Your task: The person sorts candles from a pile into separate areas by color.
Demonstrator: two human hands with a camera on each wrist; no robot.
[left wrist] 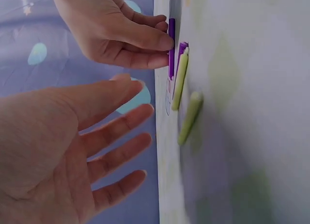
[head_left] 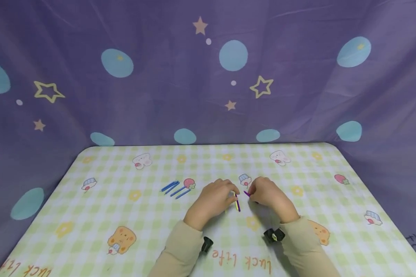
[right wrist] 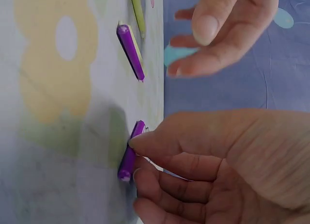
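Thumb and index finger of my right hand pinch a short purple stick low over the cloth. My left hand hovers with fingers spread and holds nothing. Beside it on the cloth lie another purple stick and a yellow-green stick close against it. A second yellow-green stick lies a little apart, mostly hidden by the left hand in the head view.
Several blue sticks lie on the checked tablecloth to the left of the hands. A purple patterned curtain hangs behind the table's far edge.
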